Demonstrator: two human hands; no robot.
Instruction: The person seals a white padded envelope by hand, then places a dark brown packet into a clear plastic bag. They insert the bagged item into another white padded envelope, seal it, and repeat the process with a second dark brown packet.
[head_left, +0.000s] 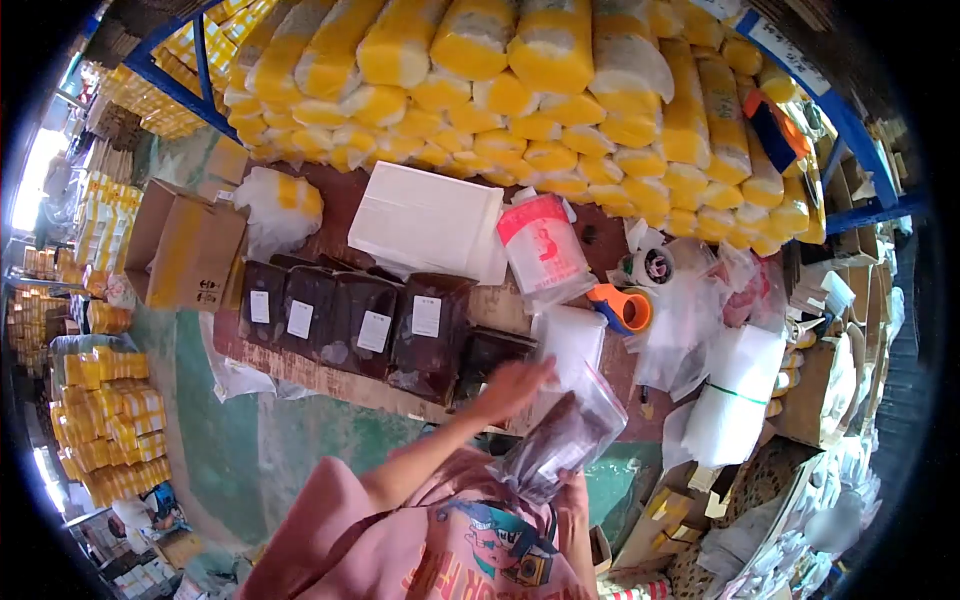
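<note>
My right hand is low in front of my shirt, its fingers closed on the lower edge of a clear zip bag. Something dark sits inside the bag, with a pale label on it. The bag is tilted, and its top, edged in red, points up and right. My left hand reaches across just above the bag's upper left, fingers stretched out and nothing visible in them. Beside that hand is a dark pack at the end of a row of labelled dark packs. White plastic bags lie just beyond its fingertips.
Behind the table rises a wall of yellow-and-white wrapped bundles. On it lie a white flat box, a red-and-white bag and an orange tape roll. An open carton stands left; a white roll lies right.
</note>
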